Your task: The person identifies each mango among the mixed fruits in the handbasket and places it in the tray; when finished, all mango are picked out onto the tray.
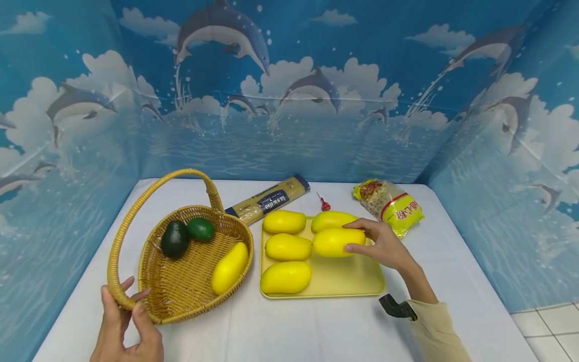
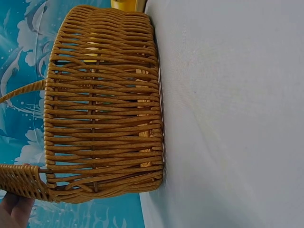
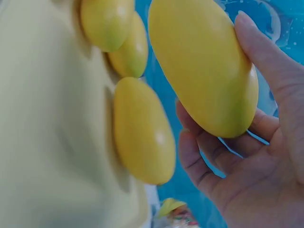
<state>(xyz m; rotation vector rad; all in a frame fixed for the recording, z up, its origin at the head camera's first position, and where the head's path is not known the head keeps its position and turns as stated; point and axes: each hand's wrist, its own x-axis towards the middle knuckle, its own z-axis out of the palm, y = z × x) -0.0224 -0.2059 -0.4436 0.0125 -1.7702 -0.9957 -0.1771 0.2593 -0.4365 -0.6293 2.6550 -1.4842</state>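
My right hand (image 1: 377, 244) grips a yellow mango (image 1: 336, 242) between thumb and fingers, over the yellow tray (image 1: 344, 281). In the right wrist view this mango (image 3: 204, 66) is lifted off the tray surface, apart from another mango (image 3: 142, 130) lying there. Several more mangoes (image 1: 286, 277) lie on the tray, mostly in its left half. My left hand (image 1: 128, 327) holds the lower near end of the wicker basket's handle (image 1: 118, 236). Inside the basket (image 1: 181, 286) are a dark avocado (image 1: 175, 239), a smaller green fruit (image 1: 201, 229) and one mango (image 1: 229, 268).
Behind basket and tray lies a pack of spaghetti (image 1: 271, 199). A red-wrapped lollipop (image 1: 324, 204) sits beyond the tray's back edge. At the back right rests a yellow-and-clear food bag (image 1: 389, 203). Dolphin-print curtains (image 1: 289, 136) enclose the white table (image 1: 253, 337) at the back and sides.
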